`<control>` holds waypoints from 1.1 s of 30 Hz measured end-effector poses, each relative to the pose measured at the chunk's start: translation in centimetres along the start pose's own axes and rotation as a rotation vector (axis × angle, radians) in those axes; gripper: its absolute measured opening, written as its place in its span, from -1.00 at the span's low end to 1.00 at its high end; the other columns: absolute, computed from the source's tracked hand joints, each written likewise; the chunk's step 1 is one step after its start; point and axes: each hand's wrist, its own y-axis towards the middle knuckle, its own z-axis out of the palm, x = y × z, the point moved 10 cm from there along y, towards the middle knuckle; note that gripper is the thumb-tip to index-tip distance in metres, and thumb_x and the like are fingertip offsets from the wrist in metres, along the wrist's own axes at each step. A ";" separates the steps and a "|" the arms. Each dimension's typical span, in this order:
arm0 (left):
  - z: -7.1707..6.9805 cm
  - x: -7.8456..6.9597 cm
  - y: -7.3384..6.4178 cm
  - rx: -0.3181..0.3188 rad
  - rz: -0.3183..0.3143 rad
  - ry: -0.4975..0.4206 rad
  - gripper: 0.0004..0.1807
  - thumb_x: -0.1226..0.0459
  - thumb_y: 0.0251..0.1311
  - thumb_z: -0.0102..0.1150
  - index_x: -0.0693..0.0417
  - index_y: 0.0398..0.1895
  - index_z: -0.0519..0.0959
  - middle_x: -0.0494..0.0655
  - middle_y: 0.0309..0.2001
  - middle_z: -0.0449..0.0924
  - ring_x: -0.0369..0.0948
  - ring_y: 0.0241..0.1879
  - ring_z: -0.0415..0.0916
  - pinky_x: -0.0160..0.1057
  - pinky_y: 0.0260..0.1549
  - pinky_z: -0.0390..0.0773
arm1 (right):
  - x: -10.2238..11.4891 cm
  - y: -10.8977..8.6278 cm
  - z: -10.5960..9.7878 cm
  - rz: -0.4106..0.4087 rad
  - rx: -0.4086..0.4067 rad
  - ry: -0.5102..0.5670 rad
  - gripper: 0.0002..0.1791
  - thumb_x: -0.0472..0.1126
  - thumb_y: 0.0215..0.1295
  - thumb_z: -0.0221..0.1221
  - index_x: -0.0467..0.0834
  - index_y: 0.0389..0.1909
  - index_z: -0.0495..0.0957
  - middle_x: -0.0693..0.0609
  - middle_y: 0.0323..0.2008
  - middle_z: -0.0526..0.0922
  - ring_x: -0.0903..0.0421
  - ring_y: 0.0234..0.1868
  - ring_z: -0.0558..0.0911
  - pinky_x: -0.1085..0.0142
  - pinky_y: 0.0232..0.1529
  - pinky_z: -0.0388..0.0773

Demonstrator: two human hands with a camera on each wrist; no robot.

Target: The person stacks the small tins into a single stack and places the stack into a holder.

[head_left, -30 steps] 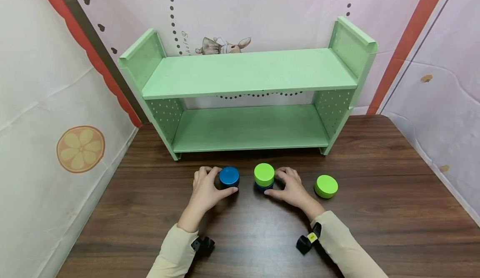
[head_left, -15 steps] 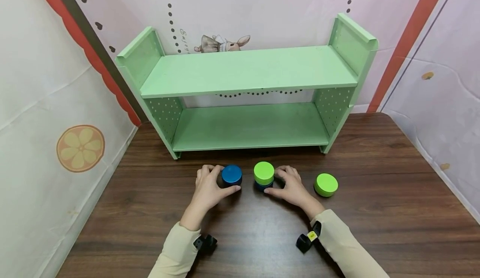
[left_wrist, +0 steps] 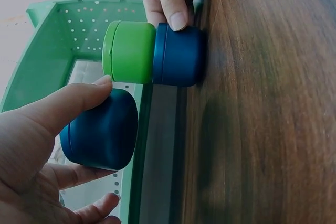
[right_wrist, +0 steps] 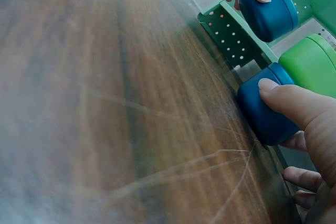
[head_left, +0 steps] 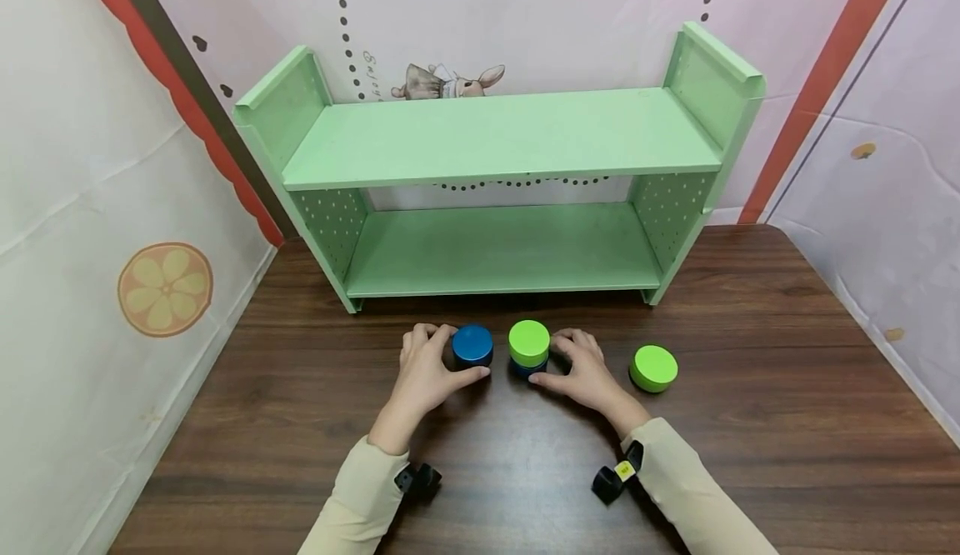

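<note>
My left hand [head_left: 429, 378] grips a small blue lidded tin [left_wrist: 102, 129] between thumb and fingers. In the left wrist view this tin is held clear of the tabletop, left of a two-tin stack. The stack has a bright green tin [head_left: 528, 342] on top of a second blue tin [left_wrist: 181, 56]. My right hand [head_left: 587, 378] holds the lower blue tin from the right, its thumb on the near side, as the right wrist view shows. A small gap separates the lifted blue tin from the stack in the head view.
Another green tin [head_left: 654, 367] stands on the brown wooden table [head_left: 750, 455], right of my right hand. Behind everything is a light green two-tier shelf [head_left: 502, 142], its lower front edge just beyond the tins. Printed cloth [head_left: 600, 30] hangs at the back and sides.
My left hand has moved right with the blue tin, bringing it nearer the stack. My right hand keeps its hold on the lower blue tin.
</note>
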 end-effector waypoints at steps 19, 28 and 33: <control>-0.3 -1.0 0.7 -0.012 0.005 -0.024 -0.30 -0.04 -0.17 0.49 0.11 0.04 0.52 0.20 0.07 0.32 0.09 0.11 0.16 0.13 0.07 0.22 | -0.5 0.1 0.1 -0.011 -0.013 -0.015 -0.46 0.02 -0.05 0.44 -0.14 -0.05 0.59 -0.20 0.07 0.46 -0.20 0.17 0.34 -0.19 0.15 0.20; -0.7 -1.8 0.9 -0.025 0.032 -0.029 -0.29 -0.04 -0.15 0.48 0.15 0.05 0.51 0.20 0.06 0.32 0.08 0.09 0.18 0.14 0.07 0.22 | -0.4 0.0 0.1 -0.006 -0.008 -0.017 -0.44 0.02 -0.06 0.44 -0.15 -0.04 0.59 -0.21 0.08 0.46 -0.22 0.18 0.33 -0.20 0.16 0.20; -0.8 -2.3 1.0 -0.018 0.028 -0.042 -0.28 -0.04 -0.16 0.48 0.16 0.06 0.51 0.19 0.07 0.31 0.07 0.09 0.17 0.12 0.08 0.23 | -0.5 0.1 0.1 -0.006 -0.014 -0.022 -0.45 0.02 -0.06 0.44 -0.15 -0.04 0.59 -0.20 0.07 0.46 -0.21 0.16 0.34 -0.20 0.15 0.20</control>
